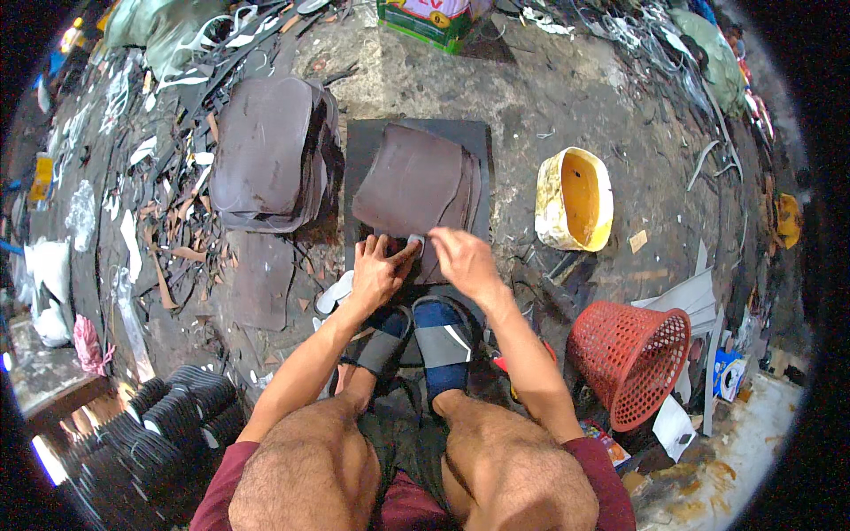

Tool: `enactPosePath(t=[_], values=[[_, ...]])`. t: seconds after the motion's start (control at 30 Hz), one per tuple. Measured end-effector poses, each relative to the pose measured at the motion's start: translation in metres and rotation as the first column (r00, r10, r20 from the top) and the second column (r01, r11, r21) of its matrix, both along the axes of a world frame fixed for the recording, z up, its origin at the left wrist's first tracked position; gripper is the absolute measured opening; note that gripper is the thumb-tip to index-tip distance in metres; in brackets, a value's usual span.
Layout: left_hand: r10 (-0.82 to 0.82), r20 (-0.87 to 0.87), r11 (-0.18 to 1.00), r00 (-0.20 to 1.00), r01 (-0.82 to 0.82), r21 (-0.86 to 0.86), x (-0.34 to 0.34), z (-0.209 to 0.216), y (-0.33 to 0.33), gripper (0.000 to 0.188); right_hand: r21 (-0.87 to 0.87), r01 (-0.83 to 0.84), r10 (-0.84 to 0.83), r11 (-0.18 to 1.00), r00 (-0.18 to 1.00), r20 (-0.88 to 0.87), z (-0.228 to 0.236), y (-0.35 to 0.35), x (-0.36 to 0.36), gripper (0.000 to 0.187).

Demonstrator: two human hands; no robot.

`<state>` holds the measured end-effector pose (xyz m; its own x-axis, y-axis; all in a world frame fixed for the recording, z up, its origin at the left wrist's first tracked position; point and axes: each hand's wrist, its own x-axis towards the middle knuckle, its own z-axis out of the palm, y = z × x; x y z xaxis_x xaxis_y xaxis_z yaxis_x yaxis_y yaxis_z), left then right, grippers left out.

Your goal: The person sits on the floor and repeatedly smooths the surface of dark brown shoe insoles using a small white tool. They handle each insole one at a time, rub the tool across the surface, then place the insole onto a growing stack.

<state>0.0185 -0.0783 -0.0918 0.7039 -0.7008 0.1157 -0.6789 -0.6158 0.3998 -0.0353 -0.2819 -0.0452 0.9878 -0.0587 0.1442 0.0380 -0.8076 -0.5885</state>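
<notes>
Brown flat sheets (409, 177), like leather or rubber, lie overlapping and slightly turned on a black board (484, 199) in front of me. At their near edge my left hand (379, 273) rests with its fingers apart, the index finger stretched to the right. A small pale piece (414, 240) shows at that fingertip; its kind is unclear. Just to the right, my right hand (467, 264) is closed, its fingers curled toward the sheets' near edge. Whatever its fingertips may pinch is hidden. A thick stack of similar brown sheets (261, 146) stands to the left.
A yellow-lined cut-open container (544, 208) sits to the right, with a tipped red basket (602, 354) nearer me. Scraps (181, 221) litter the floor at left. Black sole-shaped pieces (168, 425) are stacked at lower left. My slippered feet (443, 345) are close behind the board.
</notes>
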Motion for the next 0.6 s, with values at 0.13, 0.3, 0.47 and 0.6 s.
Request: enactPosePath(t=[0.13, 0.3, 0.47, 0.6], values=[[0.042, 0.066, 0.998, 0.997, -0.039, -0.049, -0.006, -0.014, 0.013, 0.031, -0.137, -0.007, 0.014, 0.991, 0.999, 0.051, -0.006, 0.036, -0.007, 0.021], [0.147, 0.066, 0.981, 0.987, -0.137, -0.137, -0.036, 0.01, -0.006, 0.024, -0.182, -0.066, 0.02, 0.981, 0.969, -0.246, -0.006, 0.027, 0.015, 0.025], [0.204, 0.033, 0.966, 0.978, -0.196, -0.167, -0.036, 0.018, 0.003, 0.03, -0.05, -0.219, 0.189, 0.975, 0.921, -0.341, -0.008, 0.005, 0.021, 0.017], [0.441, -0.801, 0.378, 0.404, -0.893, -0.242, -0.009, 0.008, 0.007, 0.035, -0.295, -0.17, 0.124, 0.94, 0.978, -0.17, -0.005, 0.026, -0.008, 0.016]])
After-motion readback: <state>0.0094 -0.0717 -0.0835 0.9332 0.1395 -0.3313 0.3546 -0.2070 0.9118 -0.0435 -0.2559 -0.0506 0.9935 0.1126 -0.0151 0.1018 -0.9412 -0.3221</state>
